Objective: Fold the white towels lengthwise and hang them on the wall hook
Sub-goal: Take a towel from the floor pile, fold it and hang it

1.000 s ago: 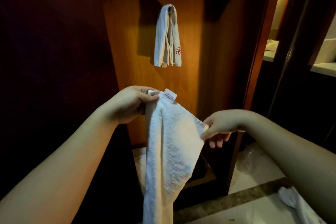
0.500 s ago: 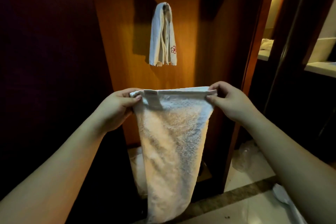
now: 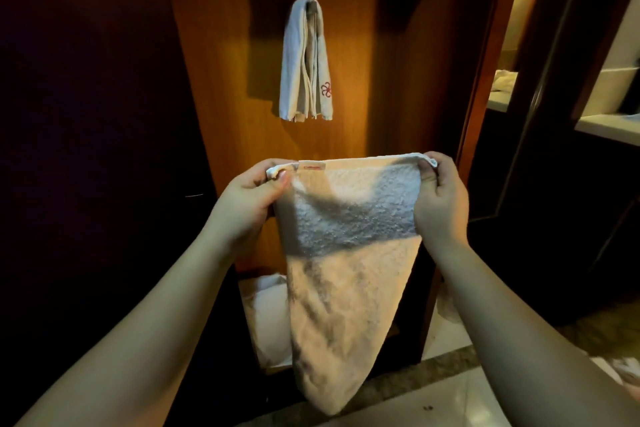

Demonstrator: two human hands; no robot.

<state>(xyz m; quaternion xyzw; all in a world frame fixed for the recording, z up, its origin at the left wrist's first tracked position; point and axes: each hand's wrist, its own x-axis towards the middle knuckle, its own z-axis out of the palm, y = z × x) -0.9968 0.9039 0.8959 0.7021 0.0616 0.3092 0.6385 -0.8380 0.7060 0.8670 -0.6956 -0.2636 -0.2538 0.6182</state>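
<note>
My left hand point(image 3: 247, 199) and right hand point(image 3: 440, 199) pinch a white towel's point(image 3: 349, 253) top corners; another folded towel point(image 3: 306, 61) hangs at 12 o'clock.

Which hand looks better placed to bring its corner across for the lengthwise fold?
Probably right. The right hand pinches the held towel's free corner; the left hand grips the corner beside the label, a steady anchor.

Bare wood panel point(image 3: 349, 80) lies open above the hands; one hung towel point(image 3: 306, 62) already covers the hook point(image 3: 312, 1).
</note>
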